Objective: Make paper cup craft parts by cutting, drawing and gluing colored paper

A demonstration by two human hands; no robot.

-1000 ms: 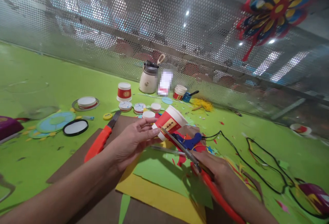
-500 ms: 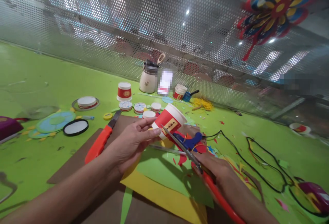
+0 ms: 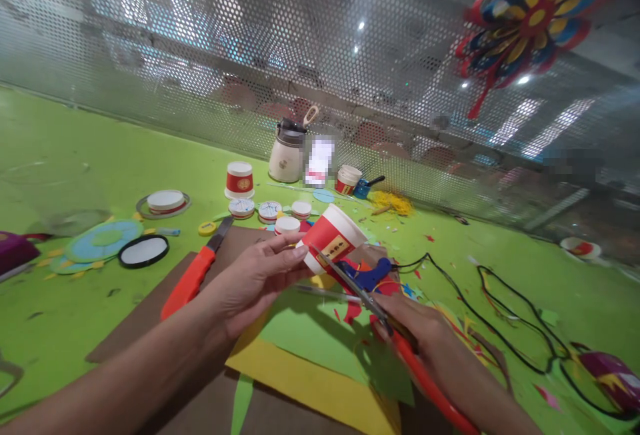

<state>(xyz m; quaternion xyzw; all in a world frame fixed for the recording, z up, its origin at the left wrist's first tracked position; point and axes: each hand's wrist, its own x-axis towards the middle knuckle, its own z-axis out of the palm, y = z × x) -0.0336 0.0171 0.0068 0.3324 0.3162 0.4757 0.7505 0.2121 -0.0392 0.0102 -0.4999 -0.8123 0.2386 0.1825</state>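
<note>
My left hand (image 3: 260,278) grips a red and white paper cup (image 3: 333,238), tilted with its wide white rim up to the right. My right hand (image 3: 417,328) holds scissors (image 3: 365,298) with orange-red handles. Their blade tips reach the cup's side near the gold label; whether they have cut into it I cannot tell. Under both hands lie green paper (image 3: 320,338) and yellow paper (image 3: 300,382) on a brown board (image 3: 175,395). Just behind the scissors rests a blue glue gun (image 3: 370,274) among red paper scraps.
An orange-handled utility knife (image 3: 195,272) lies left of my left hand. Further back stand an upturned paper cup (image 3: 239,180), a beige thermos jug (image 3: 287,152) and several cut cup bases. A black cord (image 3: 460,295) runs across the right side. A perforated metal screen (image 3: 300,55) borders the table.
The cup has turned slightly in my left hand, and its label faces a little differently. The scissors stay at its side. The whole view has shifted slightly.
</note>
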